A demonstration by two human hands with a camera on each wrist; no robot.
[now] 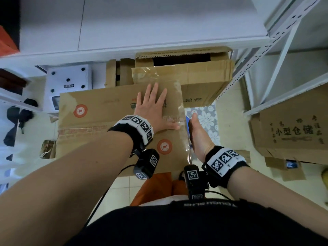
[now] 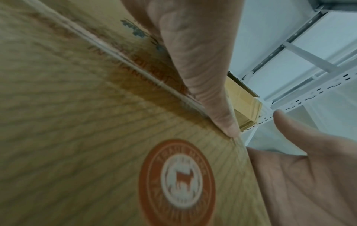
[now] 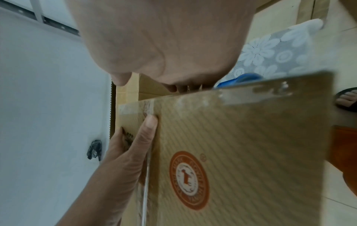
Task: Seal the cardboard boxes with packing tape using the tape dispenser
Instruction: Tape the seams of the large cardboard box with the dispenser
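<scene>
Hands, two, both mine. Left hand [image 1: 153, 107] lies flat, palm down, fingers straight and spread, on top of the near cardboard box [image 1: 99, 110]; its thumb [image 2: 218, 107] presses along the centre seam close to the box's right edge. Right hand [image 1: 198, 137] stands on edge just beside that right edge, palm turned toward the box, thumb up; from the head view the fingers look straight, but their tips are hidden over the edge in the right wrist view, so I cannot tell whether they hold anything. Packing tape [image 1: 174, 103], clear, glossy strip, runs across the top near the right edge, and the right wrist view shows it along the edge. Tape dispenser [image 3: 243, 78], blue, only a sliver visible past the box's far edge, beyond my right hand. Box stands on a pale tiled floor [image 1: 122, 185], with a grey floral mat [image 1: 205, 118] to its right. Cardboard boxes counted: three clearly, namely the near one, an open one [image 1: 197, 77] behind it, and one printed with dark characters [image 1: 292, 132] under a white metal shelf rack [image 1: 276, 41] on the right; further flattened cardboard leans behind. Orange round logos on the near box top: two. White table [image 1: 142, 23] edge runs across above the boxes.
</scene>
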